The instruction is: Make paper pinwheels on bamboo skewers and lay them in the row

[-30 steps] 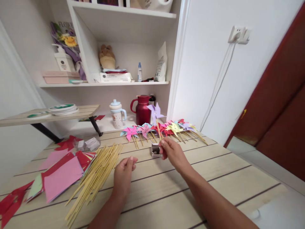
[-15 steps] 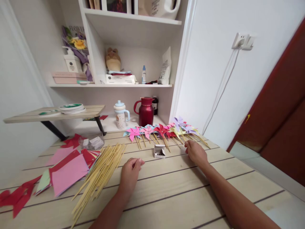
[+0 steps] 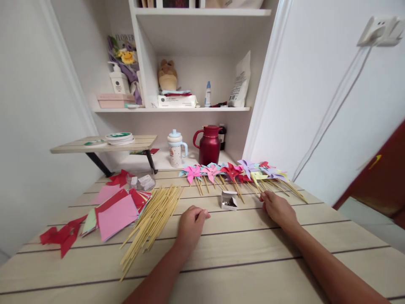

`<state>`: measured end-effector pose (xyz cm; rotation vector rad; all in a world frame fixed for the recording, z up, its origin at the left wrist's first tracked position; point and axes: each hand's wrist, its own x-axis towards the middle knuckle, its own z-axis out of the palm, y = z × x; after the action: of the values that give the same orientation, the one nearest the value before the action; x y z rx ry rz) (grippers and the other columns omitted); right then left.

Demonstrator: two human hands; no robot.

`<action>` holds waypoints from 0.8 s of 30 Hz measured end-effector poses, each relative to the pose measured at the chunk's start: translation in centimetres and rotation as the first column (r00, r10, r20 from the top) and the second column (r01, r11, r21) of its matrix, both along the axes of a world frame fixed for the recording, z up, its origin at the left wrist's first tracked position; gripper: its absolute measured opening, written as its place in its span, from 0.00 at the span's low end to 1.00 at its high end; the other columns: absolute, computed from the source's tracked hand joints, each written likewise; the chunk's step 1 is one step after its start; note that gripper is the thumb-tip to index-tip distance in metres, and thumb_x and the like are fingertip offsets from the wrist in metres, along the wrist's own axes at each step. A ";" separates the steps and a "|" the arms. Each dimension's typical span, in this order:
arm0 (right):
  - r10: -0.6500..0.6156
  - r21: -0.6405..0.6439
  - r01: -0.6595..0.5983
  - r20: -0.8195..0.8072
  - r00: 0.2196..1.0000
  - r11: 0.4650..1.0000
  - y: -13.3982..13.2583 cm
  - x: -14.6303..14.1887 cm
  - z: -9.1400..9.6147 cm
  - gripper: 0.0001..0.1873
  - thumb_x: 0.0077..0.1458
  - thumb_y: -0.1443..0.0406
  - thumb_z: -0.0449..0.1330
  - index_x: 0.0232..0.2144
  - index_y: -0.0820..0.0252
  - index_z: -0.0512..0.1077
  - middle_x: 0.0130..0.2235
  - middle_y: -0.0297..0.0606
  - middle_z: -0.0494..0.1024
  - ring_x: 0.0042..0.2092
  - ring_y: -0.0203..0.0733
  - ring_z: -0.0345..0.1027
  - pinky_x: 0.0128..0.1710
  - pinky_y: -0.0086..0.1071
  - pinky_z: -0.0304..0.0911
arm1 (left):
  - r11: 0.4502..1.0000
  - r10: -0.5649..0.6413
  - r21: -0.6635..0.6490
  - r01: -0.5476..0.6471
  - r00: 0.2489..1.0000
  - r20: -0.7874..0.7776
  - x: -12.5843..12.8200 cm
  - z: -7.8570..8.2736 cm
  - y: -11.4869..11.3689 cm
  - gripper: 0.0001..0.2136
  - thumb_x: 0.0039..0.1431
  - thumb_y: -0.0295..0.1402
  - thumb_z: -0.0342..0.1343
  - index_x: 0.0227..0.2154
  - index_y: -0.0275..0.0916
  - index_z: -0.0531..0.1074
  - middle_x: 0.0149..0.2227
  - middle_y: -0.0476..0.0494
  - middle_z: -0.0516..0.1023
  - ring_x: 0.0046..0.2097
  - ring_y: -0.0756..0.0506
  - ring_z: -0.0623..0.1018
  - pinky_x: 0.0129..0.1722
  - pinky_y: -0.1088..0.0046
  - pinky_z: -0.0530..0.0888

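Observation:
My right hand [image 3: 278,210] has its fingertips pinched at the lower end of a thin stick of a paper pinwheel [image 3: 249,167], at the right part of a row of pinwheels. That row holds pink, red [image 3: 232,171], purple, yellow and blue ones lying on the table, sticks pointing toward me. My left hand [image 3: 190,223] rests on the table with fingers curled in and nothing visible in them. Between my hands, a little farther off, stands a small open white box [image 3: 228,201] with dark metallic bits inside. Left of my left hand lies a loose pile of bamboo sticks [image 3: 155,215].
Stacked coloured paper sheets [image 3: 118,216] and a folded red paper piece [image 3: 63,236] lie at the left. Behind are a small raised stand [image 3: 139,142], a clear container [image 3: 145,182], a cup [image 3: 175,150] and a red jug [image 3: 209,145] by the shelves.
The view has swung left, so everything appears farther right. Both hands keep nearly the same places on the table, the right one still at the stick ends.

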<state>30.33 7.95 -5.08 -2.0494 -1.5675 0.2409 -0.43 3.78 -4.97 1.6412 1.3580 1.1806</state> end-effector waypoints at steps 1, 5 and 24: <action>0.003 0.010 -0.003 -0.023 1.000 1.000 0.0 0.1 0.0 0.17 0.63 0.58 0.46 0.27 0.55 0.68 0.25 0.40 0.76 0.30 0.46 0.69 0.29 0.34 0.52 | 1.000 -0.004 0.003 0.004 1.000 0.000 0.0 0.0 0.0 0.15 0.57 0.39 0.52 0.24 0.39 0.79 0.30 0.43 0.76 0.34 0.43 0.75 0.38 0.67 0.69; 0.010 0.064 -0.001 -0.147 0.989 0.998 -0.4 -0.5 0.8 0.18 0.63 0.57 0.44 0.28 0.55 0.68 0.23 0.37 0.75 0.25 0.44 0.69 0.28 0.35 0.56 | 1.000 -0.014 0.016 0.013 1.000 0.015 0.0 0.0 0.0 0.14 0.56 0.39 0.53 0.23 0.39 0.79 0.30 0.43 0.76 0.35 0.43 0.76 0.39 0.68 0.69; 0.352 0.080 -0.350 -0.395 0.848 0.933 0.7 -19.2 1.5 0.15 0.68 0.58 0.50 0.41 0.62 0.73 0.33 0.36 0.78 0.31 0.38 0.73 0.33 0.34 0.70 | 0.986 0.165 0.014 -0.169 0.975 0.150 -0.4 -1.3 1.6 0.15 0.59 0.41 0.49 0.23 0.40 0.75 0.28 0.43 0.77 0.28 0.46 0.74 0.30 0.71 0.67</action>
<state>11.09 8.66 -3.59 -1.5581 -1.6520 0.7477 -0.79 5.33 -6.26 1.4479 1.4114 1.3952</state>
